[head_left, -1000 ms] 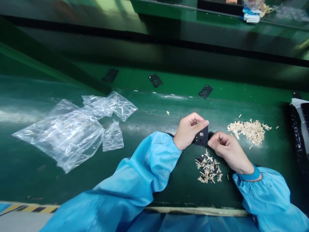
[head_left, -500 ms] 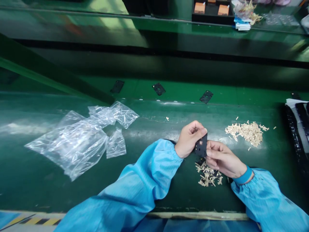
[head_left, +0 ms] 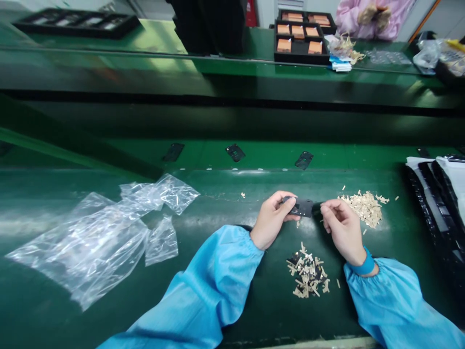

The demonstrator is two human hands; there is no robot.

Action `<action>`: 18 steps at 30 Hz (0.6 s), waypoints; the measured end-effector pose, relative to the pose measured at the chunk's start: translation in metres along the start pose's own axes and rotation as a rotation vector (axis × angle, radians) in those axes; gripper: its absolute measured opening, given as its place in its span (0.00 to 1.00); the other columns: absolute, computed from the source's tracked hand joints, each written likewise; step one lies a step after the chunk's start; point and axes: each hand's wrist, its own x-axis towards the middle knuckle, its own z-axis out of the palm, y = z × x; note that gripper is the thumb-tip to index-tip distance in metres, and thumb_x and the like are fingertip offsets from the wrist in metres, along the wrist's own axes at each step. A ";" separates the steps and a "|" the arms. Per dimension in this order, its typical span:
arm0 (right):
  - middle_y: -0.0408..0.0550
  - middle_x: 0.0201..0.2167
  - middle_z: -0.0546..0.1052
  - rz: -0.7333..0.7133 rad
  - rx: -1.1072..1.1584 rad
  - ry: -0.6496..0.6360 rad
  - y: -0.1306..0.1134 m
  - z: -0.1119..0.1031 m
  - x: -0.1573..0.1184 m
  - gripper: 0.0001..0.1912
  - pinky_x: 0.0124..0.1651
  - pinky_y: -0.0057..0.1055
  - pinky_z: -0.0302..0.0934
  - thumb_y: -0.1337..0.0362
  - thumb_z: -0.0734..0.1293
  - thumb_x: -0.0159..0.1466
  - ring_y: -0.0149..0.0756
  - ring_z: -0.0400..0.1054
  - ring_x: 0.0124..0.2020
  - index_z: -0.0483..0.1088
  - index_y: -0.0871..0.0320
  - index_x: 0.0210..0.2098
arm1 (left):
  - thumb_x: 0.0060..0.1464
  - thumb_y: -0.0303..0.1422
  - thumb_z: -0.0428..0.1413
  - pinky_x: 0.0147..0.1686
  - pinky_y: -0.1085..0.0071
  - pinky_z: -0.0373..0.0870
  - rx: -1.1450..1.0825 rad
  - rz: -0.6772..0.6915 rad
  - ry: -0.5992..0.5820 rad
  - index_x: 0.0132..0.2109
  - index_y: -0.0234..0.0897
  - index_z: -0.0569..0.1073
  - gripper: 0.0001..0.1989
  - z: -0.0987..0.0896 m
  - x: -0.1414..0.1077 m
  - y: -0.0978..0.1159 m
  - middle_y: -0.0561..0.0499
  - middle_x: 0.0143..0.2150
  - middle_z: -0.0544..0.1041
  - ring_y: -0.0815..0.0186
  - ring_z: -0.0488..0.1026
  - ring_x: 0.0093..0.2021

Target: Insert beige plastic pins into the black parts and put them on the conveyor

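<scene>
My left hand (head_left: 272, 218) grips a thin black plate (head_left: 302, 207) with small cutouts between thumb and fingers, above the green work surface. Just right of the plate is my right hand (head_left: 339, 225), its thumb and fingertips pinched together; whatever lies between them is too small to name. Below the hands lies a small pile of beige and black bits (head_left: 308, 274). Beyond my right hand sits a larger heap of beige pieces (head_left: 366, 207), partly covered by that hand.
Clear plastic bags (head_left: 98, 242) lie at the left. Several black plates (head_left: 235, 152) rest along the back strip. Black-wrapped stacks (head_left: 436, 194) stand at the right. Across the raised shelf are black trays (head_left: 301, 51) with orange blocks, and a person in pink (head_left: 374, 19).
The plate has turned from upright to nearly flat in my left hand. My right hand has moved off it to the right. The view has tilted up, showing more of the far shelf.
</scene>
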 end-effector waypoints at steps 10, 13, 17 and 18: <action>0.46 0.32 0.73 -0.228 -0.129 -0.044 0.009 -0.001 0.000 0.09 0.31 0.32 0.60 0.57 0.69 0.68 0.34 0.64 0.27 0.73 0.55 0.42 | 0.44 0.46 0.69 0.22 0.79 0.74 0.050 -0.045 -0.031 0.34 0.34 0.74 0.21 -0.001 -0.002 0.000 0.54 0.30 0.72 0.71 0.70 0.29; 0.46 0.32 0.72 -0.221 -0.147 -0.045 0.011 -0.002 -0.001 0.10 0.31 0.32 0.60 0.55 0.68 0.69 0.34 0.64 0.27 0.73 0.55 0.40 | 0.44 0.46 0.69 0.21 0.78 0.74 0.061 -0.043 -0.036 0.34 0.34 0.74 0.20 -0.001 -0.003 0.001 0.54 0.30 0.72 0.71 0.70 0.29; 0.46 0.33 0.71 -0.224 -0.189 -0.060 0.009 -0.002 -0.001 0.11 0.30 0.32 0.59 0.54 0.66 0.70 0.34 0.63 0.27 0.72 0.55 0.38 | 0.44 0.45 0.69 0.21 0.78 0.74 0.067 -0.048 -0.042 0.34 0.34 0.74 0.20 -0.001 -0.003 0.001 0.54 0.30 0.72 0.71 0.70 0.28; 0.46 0.33 0.71 -0.235 -0.204 -0.067 0.008 -0.002 -0.001 0.11 0.30 0.32 0.59 0.54 0.65 0.71 0.34 0.64 0.28 0.72 0.55 0.37 | 0.44 0.45 0.69 0.21 0.78 0.74 0.066 -0.048 -0.043 0.34 0.35 0.74 0.19 -0.001 -0.003 0.001 0.54 0.30 0.72 0.71 0.70 0.28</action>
